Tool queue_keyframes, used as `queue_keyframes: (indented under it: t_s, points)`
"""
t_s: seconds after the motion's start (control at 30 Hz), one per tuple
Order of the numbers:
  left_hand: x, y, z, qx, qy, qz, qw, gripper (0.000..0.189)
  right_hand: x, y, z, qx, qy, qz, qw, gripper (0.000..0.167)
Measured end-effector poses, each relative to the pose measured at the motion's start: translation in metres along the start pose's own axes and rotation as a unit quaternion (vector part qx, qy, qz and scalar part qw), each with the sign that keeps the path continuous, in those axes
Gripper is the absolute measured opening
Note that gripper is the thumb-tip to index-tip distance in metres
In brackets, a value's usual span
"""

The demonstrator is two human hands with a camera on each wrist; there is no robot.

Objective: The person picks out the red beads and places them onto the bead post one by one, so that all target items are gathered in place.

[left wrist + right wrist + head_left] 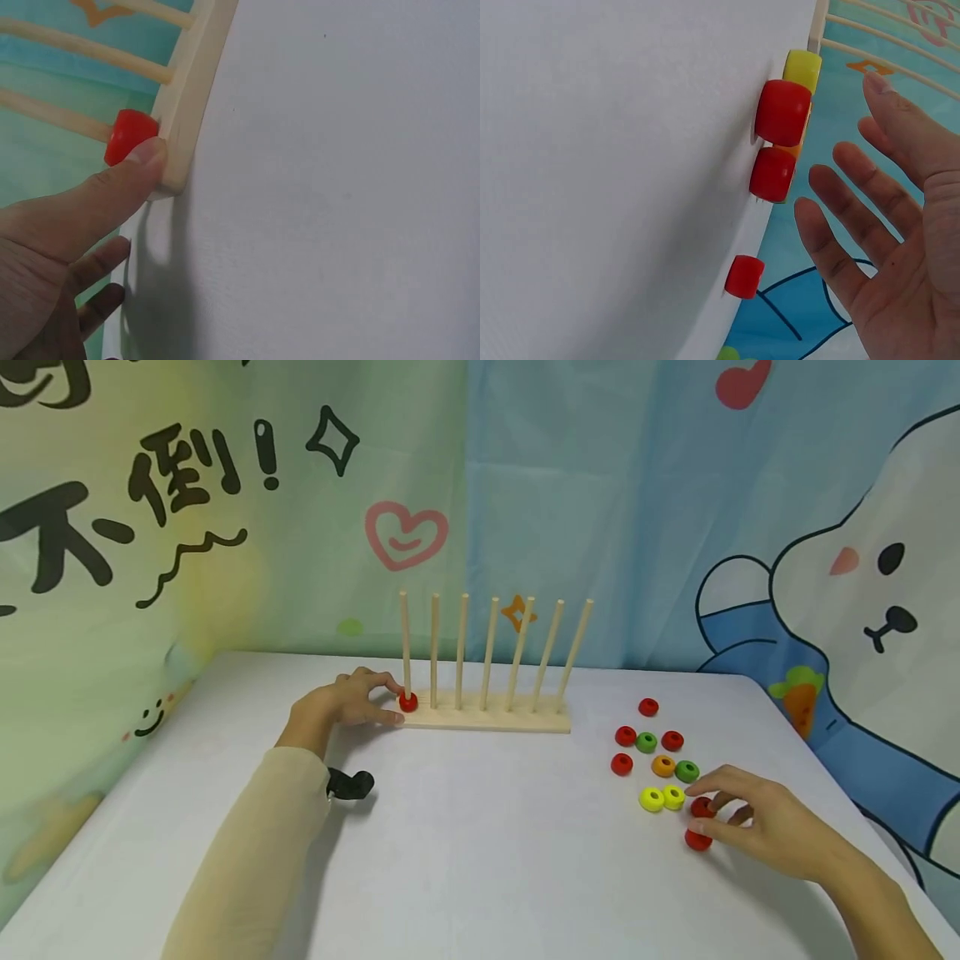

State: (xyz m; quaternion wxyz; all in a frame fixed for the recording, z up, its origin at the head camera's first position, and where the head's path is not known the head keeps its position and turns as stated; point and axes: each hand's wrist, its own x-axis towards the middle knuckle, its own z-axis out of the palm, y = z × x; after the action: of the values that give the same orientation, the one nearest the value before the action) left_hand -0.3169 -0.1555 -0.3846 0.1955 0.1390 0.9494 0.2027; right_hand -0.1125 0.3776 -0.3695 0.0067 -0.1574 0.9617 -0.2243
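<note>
The wooden peg board (pixel 486 718) carries a row of several upright pegs, with one red bead (pixel 408 702) threaded low on the leftmost peg. My left hand (pixel 347 700) grips the board's left end, thumb in front and fingers behind; in the left wrist view the thumb (pixel 112 191) presses beside the red bead (pixel 131 136). Over the loose beads at the right, my right hand (pixel 772 827) hovers with fingers spread and relaxed. Its fingertips overlap a red bead (pixel 701 807) and a nearer red bead (pixel 697 840) in the head view. The right wrist view has nothing in the palm.
Beside the right hand lie two yellow beads (pixel 652 799), an orange bead (pixel 663 766), two green beads (pixel 686 771) and several more red beads (pixel 622 764). All rest on a white table (pixel 495 827). A printed cloth (pixel 555 510) hangs behind it.
</note>
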Motion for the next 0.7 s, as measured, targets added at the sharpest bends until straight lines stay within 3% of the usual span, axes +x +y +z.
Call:
queue_keyframes:
  t_s: [0.4, 0.7]
  points:
    - [0.0011, -0.0024, -0.0005, -0.004, 0.013, 0.005, 0.9999, 0.056, 0.0010, -0.0043, -0.0005, 0.003, 0.003, 0.021, 0.9998, 0.041]
    - [0.0010, -0.0059, 0.0048, 0.003, 0.017, -0.004, 0.9998, 0.054, 0.0014, -0.0043, 0.0043, 0.023, -0.019, 0.031, 0.9991, 0.039]
